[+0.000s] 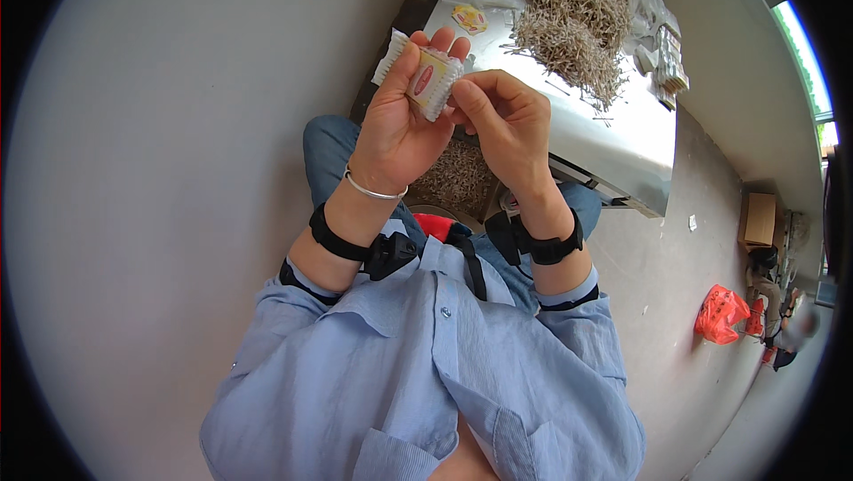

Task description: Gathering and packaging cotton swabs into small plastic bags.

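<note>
A small pillow-shaped packet [432, 79], white and yellow with a red oval and crimped ends, lies across the fingers of my left hand [391, 130]. The thumb of that hand presses down on it, so the hand is closed around the packet. My right hand [514, 126] has its thumb and forefinger pinched at the packet's right crimped end. Beyond both hands, a heap of thin pale-brown sticks [573, 6] covers part of a shiny metal table [622, 154].
A yellow label-like piece [469, 19] and clear plastic lie beside the heap. Stacked small packs [671, 68] stand at the table's right edge. More sticks [453, 172] fill a container between my knees. A red bag [721, 314] and a cardboard box [760, 219] sit far right.
</note>
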The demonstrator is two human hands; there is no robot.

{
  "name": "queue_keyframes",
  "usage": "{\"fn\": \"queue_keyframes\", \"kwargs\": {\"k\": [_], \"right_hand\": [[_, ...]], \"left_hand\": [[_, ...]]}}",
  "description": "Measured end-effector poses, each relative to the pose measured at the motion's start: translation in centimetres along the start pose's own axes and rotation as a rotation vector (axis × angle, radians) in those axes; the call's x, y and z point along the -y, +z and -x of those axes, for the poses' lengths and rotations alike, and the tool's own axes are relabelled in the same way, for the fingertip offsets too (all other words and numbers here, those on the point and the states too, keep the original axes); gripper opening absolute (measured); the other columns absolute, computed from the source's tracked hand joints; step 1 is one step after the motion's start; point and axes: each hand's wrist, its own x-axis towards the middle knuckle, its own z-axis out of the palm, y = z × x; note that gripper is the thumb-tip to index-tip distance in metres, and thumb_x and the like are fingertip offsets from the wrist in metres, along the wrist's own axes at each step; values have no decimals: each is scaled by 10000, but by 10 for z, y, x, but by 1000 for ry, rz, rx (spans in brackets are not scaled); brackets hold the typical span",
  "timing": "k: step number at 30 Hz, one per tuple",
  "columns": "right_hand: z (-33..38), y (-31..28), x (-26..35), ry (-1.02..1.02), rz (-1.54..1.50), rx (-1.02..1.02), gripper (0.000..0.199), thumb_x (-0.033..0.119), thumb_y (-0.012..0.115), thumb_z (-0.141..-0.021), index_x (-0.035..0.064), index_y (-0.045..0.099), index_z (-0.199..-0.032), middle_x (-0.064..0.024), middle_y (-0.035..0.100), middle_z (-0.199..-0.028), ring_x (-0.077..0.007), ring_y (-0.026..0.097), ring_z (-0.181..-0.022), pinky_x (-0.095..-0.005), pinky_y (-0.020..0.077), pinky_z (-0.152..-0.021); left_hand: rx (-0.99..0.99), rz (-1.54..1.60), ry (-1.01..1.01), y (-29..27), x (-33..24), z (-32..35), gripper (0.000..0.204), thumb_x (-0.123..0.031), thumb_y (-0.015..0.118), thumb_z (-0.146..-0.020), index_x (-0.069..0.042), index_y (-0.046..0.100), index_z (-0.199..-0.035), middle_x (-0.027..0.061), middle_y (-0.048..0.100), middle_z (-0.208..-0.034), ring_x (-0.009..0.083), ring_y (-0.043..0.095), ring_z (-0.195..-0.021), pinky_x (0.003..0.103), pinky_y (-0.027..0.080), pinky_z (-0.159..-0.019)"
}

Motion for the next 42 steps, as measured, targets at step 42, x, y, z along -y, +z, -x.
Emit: {"fn": "queue_keyframes", "kwargs": {"k": [42], "right_hand": [[16,33,-8,-98,79,-223,248,85,750,-787,-3,645,-994,-12,611,-776,-84,558,-716,-217,471,-682]], "left_hand": [[-137,-147,284,14,10,-6,161,-256,500,-988,-161,523,-1116,31,577,-1251,232,463,-1280,485,433,-1039]]}}
